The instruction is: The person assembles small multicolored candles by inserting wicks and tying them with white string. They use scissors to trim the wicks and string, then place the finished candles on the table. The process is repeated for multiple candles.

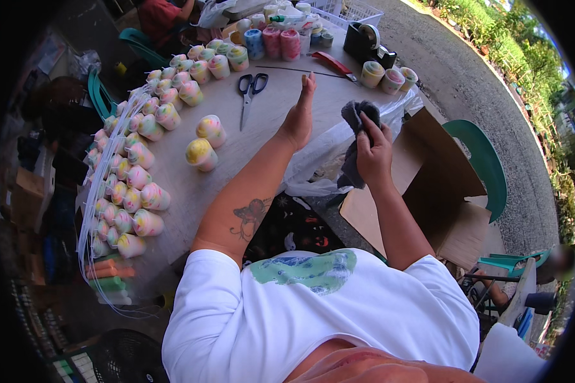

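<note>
My left hand is held over the table with its fingers stretched out, seen edge-on, and nothing shows in it. My right hand grips a dark grey cloth that hangs down beside a clear plastic sheet. To the left of my left hand lie scissors with dark handles, blades toward me. Two pastel, candle-like cylinders stand apart from the others, near my left forearm.
Several rows of similar pastel cylinders line the table's left side, beside a bundle of white strings. A black tape dispenser and a red-handled cutter sit at the far side. An open cardboard box and green chair are at right.
</note>
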Demonstrator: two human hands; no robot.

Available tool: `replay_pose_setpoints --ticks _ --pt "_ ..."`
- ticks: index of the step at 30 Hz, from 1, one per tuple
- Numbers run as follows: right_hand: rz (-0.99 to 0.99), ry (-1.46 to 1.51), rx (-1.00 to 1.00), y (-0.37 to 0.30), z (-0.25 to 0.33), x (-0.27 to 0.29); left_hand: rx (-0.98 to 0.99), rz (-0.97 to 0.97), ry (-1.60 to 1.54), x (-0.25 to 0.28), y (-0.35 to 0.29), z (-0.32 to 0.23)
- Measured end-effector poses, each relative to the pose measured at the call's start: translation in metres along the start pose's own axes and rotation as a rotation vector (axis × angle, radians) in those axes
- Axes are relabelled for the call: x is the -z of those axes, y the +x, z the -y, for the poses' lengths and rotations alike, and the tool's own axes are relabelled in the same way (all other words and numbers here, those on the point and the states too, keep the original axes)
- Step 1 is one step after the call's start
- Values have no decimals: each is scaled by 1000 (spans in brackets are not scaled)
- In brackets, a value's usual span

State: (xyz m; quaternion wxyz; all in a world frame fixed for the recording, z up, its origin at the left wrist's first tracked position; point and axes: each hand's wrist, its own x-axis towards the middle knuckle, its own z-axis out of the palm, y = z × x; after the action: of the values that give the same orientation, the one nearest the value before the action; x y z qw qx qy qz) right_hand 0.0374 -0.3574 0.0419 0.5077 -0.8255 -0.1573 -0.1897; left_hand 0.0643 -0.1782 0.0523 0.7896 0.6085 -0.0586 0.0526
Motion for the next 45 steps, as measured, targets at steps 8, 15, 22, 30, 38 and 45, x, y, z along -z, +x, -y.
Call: replay_pose_setpoints --ticks 8,15,22,30,38,45 --pt "-80 28 250 43 5 -53 287 33 -602 -46 -23 -3" --pt "466 -560 181 99 -6 -56 141 65 69 -13 -71 -35" --pt "460 -486 321 243 21 -88 138 -83 212 81 -85 6" --pt "516 -702 478 339 1 -178 158 69 82 85 -92 6" --pt "677 -449 437 397 -17 -190 194 31 34 88 -90 6" --pt "740 -396 361 409 -28 -172 227 8 8 87 -88 4"
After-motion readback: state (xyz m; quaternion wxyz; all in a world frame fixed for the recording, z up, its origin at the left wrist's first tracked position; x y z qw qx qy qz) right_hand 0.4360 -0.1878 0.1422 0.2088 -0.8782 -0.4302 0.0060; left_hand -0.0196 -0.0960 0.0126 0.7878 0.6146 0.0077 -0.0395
